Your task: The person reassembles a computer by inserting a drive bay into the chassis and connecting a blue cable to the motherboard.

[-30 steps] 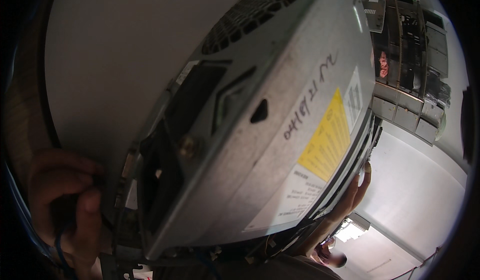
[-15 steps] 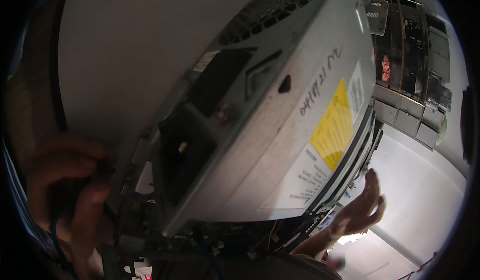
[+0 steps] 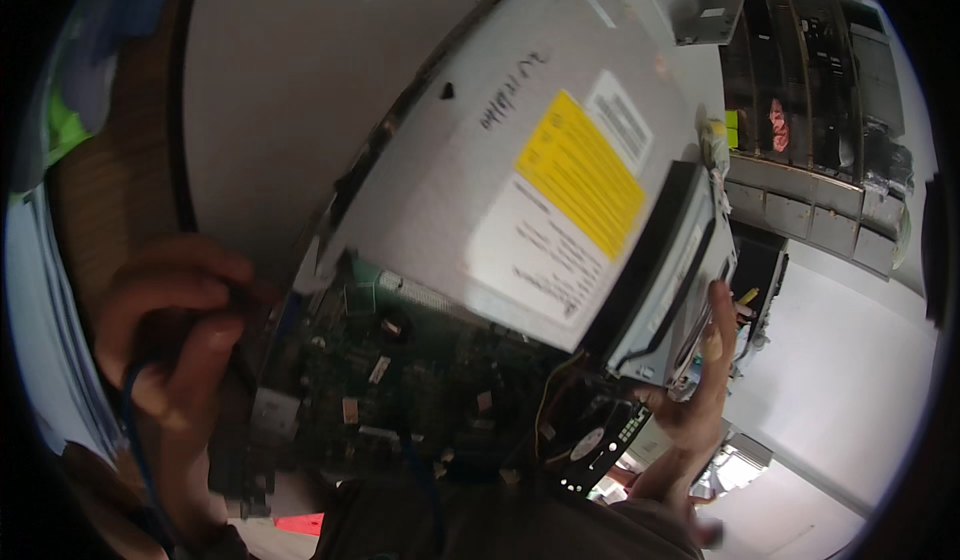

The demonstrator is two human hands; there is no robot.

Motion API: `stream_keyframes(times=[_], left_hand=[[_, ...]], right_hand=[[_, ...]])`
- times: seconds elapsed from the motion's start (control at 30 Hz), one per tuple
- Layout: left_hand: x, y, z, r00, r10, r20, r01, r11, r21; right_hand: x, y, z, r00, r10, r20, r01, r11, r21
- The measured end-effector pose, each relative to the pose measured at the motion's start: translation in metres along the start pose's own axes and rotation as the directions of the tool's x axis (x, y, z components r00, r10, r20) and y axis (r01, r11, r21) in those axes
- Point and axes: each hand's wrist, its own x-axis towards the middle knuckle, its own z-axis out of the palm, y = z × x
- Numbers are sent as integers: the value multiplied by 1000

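A computer power supply [image 3: 400, 195], a silver metal box with yellow and white labels, lies tilted across the middle. Below it shows a green circuit board [image 3: 440, 360] with small parts and a yellow wire. A slim drive [image 3: 670, 305] sits at the box's right end, above a dark disk drive [image 3: 590, 448]. At the board's left edge, my left hand [image 3: 185, 325] is curled with thumb and fingers close together; what they pinch is lost in shadow. My right hand [image 3: 695, 390] is beside the slim drive, its index finger stretched up along the drive's outer side.
A blue cord [image 3: 132, 420] runs by my left wrist. Shelves [image 3: 800, 90] with dark parts and a pink bundle stand at the upper right. Behind the box lies a pale grey surface [image 3: 280, 90]. A white panel [image 3: 840, 360] spreads at the right.
The power supply has tilted in view: its round vent and socket are no longer seen, while the circuit board now shows. My right hand now lies against the slim drive's side in view.
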Motion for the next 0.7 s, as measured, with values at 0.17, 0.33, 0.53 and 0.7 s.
stream_keyframes(times=[0.17, 0.33, 0.53, 0.7], left_hand=[[-6, -3, 6, 994, 79, -82, -100, 948, -302], [-20, 29, 13, 994, -87, 70, 110, 856, -504], [-20, 45, 11, 983, -185, 17, 168, 845, -508], [-23, 37, 10, 984, -155, 90, 179, 838, -516]], right_hand=[[7, -10, -9, 996, -46, 71, 50, 997, -55], [24, -31, -16, 985, -16, 169, 56, 970, -236], [16, -28, -16, 991, -56, 123, 80, 977, -199], [10, -31, -16, 994, -73, 80, 87, 979, -182]])
